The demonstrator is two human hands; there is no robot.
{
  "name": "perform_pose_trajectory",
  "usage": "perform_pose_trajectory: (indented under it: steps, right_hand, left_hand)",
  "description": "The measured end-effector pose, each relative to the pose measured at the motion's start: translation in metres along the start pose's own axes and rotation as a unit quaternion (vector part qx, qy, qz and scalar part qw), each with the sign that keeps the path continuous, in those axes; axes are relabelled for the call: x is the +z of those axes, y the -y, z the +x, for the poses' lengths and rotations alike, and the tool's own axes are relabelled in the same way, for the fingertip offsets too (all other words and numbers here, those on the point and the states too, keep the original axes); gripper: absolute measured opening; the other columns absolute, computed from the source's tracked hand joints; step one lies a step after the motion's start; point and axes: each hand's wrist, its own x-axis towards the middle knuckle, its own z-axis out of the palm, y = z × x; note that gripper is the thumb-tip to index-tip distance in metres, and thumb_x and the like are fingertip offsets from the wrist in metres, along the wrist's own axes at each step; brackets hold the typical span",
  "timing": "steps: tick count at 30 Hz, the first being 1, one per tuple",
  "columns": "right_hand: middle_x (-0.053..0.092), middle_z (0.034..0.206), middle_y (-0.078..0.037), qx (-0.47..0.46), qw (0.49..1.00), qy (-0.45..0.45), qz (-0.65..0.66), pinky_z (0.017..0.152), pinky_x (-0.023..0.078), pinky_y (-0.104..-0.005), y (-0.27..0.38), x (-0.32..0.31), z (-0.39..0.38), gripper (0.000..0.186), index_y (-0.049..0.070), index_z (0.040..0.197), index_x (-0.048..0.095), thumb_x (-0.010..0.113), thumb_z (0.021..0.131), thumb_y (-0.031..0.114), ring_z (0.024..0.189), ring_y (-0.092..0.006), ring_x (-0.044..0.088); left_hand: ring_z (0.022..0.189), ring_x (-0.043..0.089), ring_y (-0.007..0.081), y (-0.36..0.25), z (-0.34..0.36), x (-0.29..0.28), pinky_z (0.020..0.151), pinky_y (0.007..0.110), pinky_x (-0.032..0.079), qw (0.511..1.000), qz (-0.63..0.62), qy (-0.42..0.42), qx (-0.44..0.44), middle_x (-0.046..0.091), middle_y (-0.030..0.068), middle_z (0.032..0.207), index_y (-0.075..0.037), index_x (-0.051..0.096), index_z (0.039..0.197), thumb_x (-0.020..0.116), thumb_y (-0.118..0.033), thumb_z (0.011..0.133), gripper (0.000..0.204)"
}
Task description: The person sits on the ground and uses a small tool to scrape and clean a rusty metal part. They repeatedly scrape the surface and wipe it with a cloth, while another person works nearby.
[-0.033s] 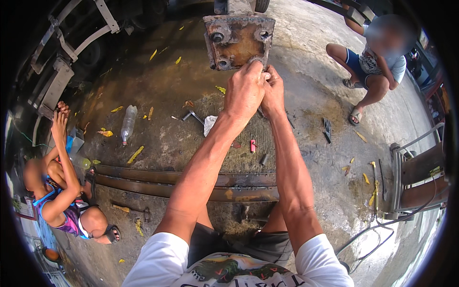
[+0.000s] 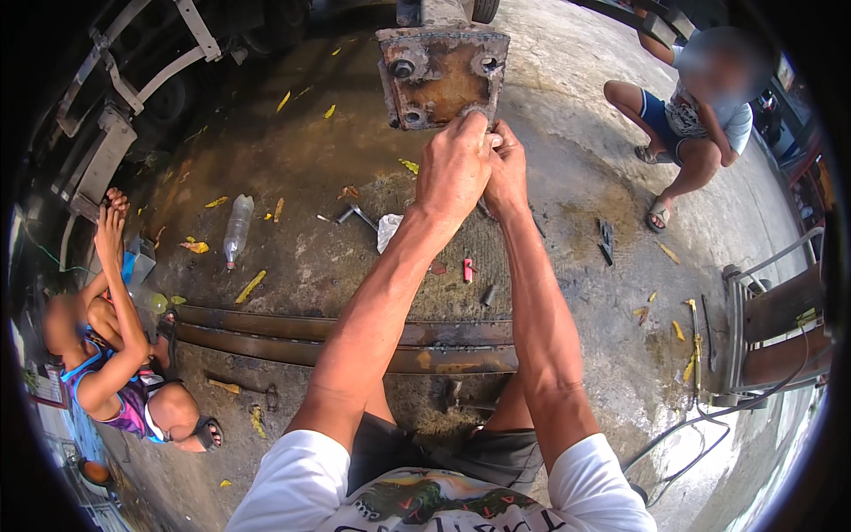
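Observation:
Both hands meet at the lower right corner of a rusty steel plate [image 2: 448,75] hanging at the top centre, which has corner holes and a bolt head at upper left. My left hand [image 2: 450,173] has its fingers curled at that corner. My right hand [image 2: 505,173] is pinched just beside it, against the left one. What the fingers hold is hidden or too small to make out. On the wet concrete below lie an L-shaped tool [image 2: 359,219], a white crumpled scrap [image 2: 388,230], a small red object [image 2: 469,270] and long steel strips [image 2: 257,337].
A person [image 2: 115,372] crouches at left, hands on a grey truck bracket [image 2: 106,160]; another [image 2: 691,133] squats at upper right. A plastic bottle [image 2: 238,230], a hammer [image 2: 239,390] and yellow leaves lie about. A wheeled cart with cylinders [image 2: 780,363] and hoses [image 2: 700,443] are at right.

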Motion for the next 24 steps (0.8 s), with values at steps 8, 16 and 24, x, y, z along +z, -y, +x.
perform_pose_trajectory:
  steps: [8, 16, 24]
  right_hand:
    - [0.062, 0.088, 0.000, 0.029, 0.997, 0.002, 0.071, 0.067, 0.052, -0.0286, -0.007, 0.010, 0.006, 0.016, 0.007, 0.113, 0.056, 0.055, 0.108, 0.023, 0.076, -0.0095, 0.056]
    - [0.062, 0.093, -0.003, 0.168, 0.951, -0.038, 0.256, 0.070, 0.055, -0.0376, 0.000, 0.029, 0.000, 0.044, 0.010, 0.115, 0.052, 0.035, 0.111, 0.050, 0.080, -0.0164, 0.060]
    - [0.059, 0.089, 0.001, 0.120, 0.969, -0.015, 0.213, 0.067, 0.053, -0.0318, 0.006, 0.016, 0.001, 0.015, 0.008, 0.104, 0.054, 0.049, 0.110, 0.021, 0.077, -0.0108, 0.057]
  left_hand:
    - [0.087, 0.070, 0.0441, -0.004, 0.010, -0.006, 0.072, 0.052, 0.056, 0.999, 0.021, 0.033, -0.005, 0.069, 0.0252, 0.097, 0.002, 0.058, 0.097, 0.069, -0.010, 0.091, 0.017]
    - [0.088, 0.071, 0.0456, -0.019, 0.026, -0.021, 0.074, 0.052, 0.058, 0.992, 0.062, 0.104, -0.029, 0.069, 0.0274, 0.101, 0.004, 0.059, 0.100, 0.069, -0.009, 0.091, 0.018]
    - [0.089, 0.069, 0.0474, -0.005, 0.015, 0.002, 0.074, 0.051, 0.055, 1.000, -0.003, 0.006, -0.020, 0.067, 0.0296, 0.099, 0.005, 0.057, 0.101, 0.070, -0.009, 0.091, 0.022]
